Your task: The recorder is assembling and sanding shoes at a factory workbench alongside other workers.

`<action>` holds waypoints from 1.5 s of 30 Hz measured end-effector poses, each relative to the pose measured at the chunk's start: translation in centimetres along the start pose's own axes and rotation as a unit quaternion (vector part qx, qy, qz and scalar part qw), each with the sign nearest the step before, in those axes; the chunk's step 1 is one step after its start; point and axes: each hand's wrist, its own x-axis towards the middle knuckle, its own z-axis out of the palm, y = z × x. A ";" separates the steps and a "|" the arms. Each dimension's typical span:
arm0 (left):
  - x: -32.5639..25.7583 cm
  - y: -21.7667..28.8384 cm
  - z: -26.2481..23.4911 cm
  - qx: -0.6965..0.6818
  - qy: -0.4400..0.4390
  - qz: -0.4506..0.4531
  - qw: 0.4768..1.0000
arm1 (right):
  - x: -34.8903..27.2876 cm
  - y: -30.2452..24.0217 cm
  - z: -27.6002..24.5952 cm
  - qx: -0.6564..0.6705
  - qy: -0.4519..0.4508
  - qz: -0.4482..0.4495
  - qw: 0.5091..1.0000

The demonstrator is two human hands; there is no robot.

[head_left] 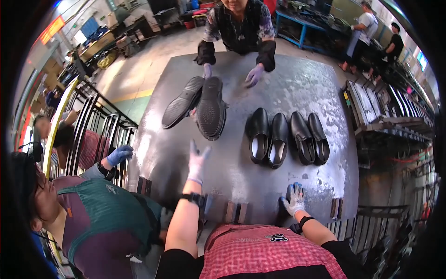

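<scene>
My left hand, in a pale glove, reaches over the table with fingers spread and nothing in it. Just beyond its fingertips are two black shoes with their ridged soles showing. A gloved hand of the person across is at their far end; whether it grips them I cannot tell. My right hand, in a pale glove with bluish fingertips, lies open on the metal tabletop near its front edge. Beyond it stand two pairs of black slip-on shoes, upright side by side, openings toward me.
A co-worker in a green apron stands close on my left, a blue-gloved hand at the table's left edge. The person across leans over the far edge. Metal racks stand right, black rails left.
</scene>
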 end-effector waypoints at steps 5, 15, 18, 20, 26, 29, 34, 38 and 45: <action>9.2 4.1 2.9 -0.356 -0.145 -0.182 0.905 | -1.3 -2.4 -1.0 0.132 0.135 0.100 0.977; 6.2 1.5 6.5 -0.483 -0.124 -0.243 0.832 | -5.9 -8.3 -3.4 0.216 0.110 0.140 0.960; -1.0 0.8 5.5 -0.474 -0.129 -0.243 0.837 | -4.9 -11.1 -4.6 0.315 0.105 0.053 0.942; -6.8 0.3 4.3 -0.449 -0.129 -0.229 0.854 | -4.2 -13.5 -5.4 0.570 -0.044 0.121 0.811; -21.6 -1.5 -0.8 -0.423 -0.226 -0.286 0.830 | -3.4 -21.8 -7.7 0.739 -0.157 0.079 0.651; -28.0 -3.0 -2.9 -0.399 -0.265 -0.254 0.841 | -6.0 -24.6 -7.7 0.743 -0.183 0.069 0.640; -31.9 -4.5 -8.1 -0.140 -0.383 -0.297 0.863 | -12.4 -22.4 -6.5 0.671 -0.236 0.080 0.699; -21.6 -3.8 -7.0 0.039 -0.373 -0.113 0.920 | -10.4 -19.4 -7.3 0.610 -0.216 0.031 0.762; -8.0 0.8 2.3 -0.198 -0.447 -0.148 0.860 | 3.4 -21.9 -8.3 0.626 -0.050 -0.057 0.776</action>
